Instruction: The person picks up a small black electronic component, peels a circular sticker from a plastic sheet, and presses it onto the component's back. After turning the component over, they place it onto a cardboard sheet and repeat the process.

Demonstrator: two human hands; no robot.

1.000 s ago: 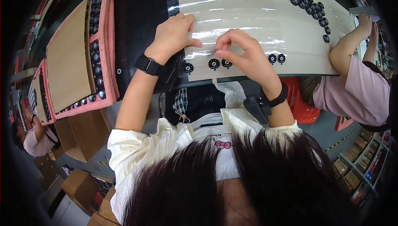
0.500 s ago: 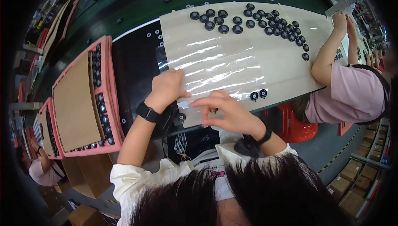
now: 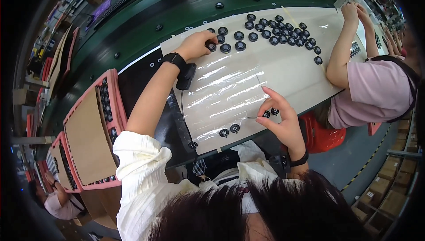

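Note:
My left hand (image 3: 198,45) reaches to the far left corner of the beige sheet (image 3: 301,75), its fingers closed round a black round part (image 3: 211,47). More parts of this kind (image 3: 226,47) lie just right of it. My right hand (image 3: 285,124) hovers over the near side of the sheet, thumb and curled fingers together, index finger extended. A thin grey piece (image 3: 251,117) sticks out at the thumb tip; its kind is unclear. Beneath lies a shiny clear plastic film (image 3: 226,86) with rows of round outlines. Two black parts (image 3: 266,114) show beside the right fingers.
Two more parts (image 3: 224,132) lie at the sheet's near edge. A pink foam tray (image 3: 117,108) with cardboard and black parts stands at left. A green belt (image 3: 181,13) runs behind. At right a co-worker's arm (image 3: 340,51) reaches over the sheet; a red stool (image 3: 325,137) stands below.
My left hand has gone from the film's near left edge to the far parts and taken hold of one. My right hand has moved right, away from the film's left edge. The view has shifted.

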